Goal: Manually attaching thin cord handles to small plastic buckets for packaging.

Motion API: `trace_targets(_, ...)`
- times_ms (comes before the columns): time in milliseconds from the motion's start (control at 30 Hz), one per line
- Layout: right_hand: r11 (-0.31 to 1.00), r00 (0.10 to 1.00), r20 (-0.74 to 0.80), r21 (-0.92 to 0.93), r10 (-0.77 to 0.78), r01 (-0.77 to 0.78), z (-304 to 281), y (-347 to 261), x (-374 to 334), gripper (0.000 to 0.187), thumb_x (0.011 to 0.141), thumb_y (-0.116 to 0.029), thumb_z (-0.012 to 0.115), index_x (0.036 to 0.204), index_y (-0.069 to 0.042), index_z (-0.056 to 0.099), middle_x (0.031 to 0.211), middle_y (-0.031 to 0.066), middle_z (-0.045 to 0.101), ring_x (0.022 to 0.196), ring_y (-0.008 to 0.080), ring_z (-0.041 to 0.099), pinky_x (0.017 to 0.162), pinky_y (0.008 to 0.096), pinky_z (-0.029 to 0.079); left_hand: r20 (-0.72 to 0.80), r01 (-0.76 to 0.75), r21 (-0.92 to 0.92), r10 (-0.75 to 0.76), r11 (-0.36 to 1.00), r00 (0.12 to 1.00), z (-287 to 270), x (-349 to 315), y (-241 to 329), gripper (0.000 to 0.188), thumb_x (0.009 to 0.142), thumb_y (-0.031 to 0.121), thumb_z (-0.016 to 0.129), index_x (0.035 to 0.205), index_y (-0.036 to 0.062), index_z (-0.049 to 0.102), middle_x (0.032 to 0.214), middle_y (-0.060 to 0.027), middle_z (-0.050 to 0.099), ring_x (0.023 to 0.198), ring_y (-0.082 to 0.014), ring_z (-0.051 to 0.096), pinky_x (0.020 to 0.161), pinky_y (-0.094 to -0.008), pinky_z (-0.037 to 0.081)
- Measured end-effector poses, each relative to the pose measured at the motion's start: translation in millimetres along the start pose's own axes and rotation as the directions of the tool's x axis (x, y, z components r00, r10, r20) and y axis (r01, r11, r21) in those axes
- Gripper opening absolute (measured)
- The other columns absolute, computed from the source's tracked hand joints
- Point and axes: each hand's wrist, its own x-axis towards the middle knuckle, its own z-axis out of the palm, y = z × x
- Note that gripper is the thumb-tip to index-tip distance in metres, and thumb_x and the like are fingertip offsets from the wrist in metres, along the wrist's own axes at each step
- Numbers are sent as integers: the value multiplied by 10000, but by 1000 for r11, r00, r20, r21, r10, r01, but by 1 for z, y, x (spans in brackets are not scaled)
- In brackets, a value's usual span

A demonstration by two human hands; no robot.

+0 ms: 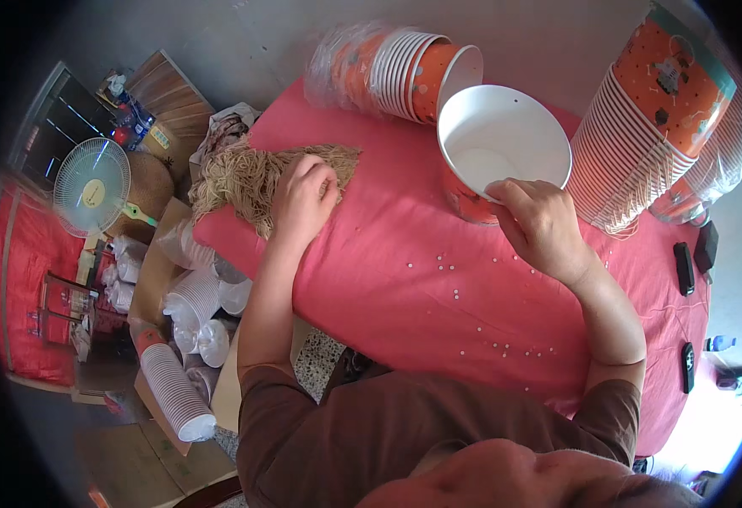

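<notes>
We rest our left hand [306, 201] on the string [239, 179] at the left end of the red worktop [362, 271], fingers loosely curled; we cannot tell whether they grip any strands. With our right hand [542, 224] we pinch the near rim of the bucket [499, 131], thumb and fingertips closed on it. The bucket stands mouth up on the worktop, between a sideways stack [405, 76] behind it to the left and a taller stack [629, 135] to its right. Nearer to us lie scattered white bits [455, 295]
</notes>
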Motion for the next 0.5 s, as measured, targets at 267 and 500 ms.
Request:
trace_targets(267, 999, 1000, -10, -51, -15, 15, 0, -1, 2, 153, 808, -10, 644, 949, -39, 594, 793, 99, 650, 673, 311, 641, 592, 413, 504, -23, -387, -668, 503, 635, 864, 16, -34, 140, 93, 804, 10, 678, 815, 47, 593, 979, -84, 637, 899, -269, 624, 793, -376, 518)
trace_targets(500, 998, 999, -26, -40, -45, 44, -8, -10, 1, 270, 796, 2, 656, 1059, -29, 607, 814, 108, 646, 677, 321, 646, 605, 421, 514, -167, -394, -881, 604, 264, 779, -19, -30, 193, 143, 802, -29, 679, 890, 69, 623, 886, -63, 638, 763, -227, 655, 627, -344, 529)
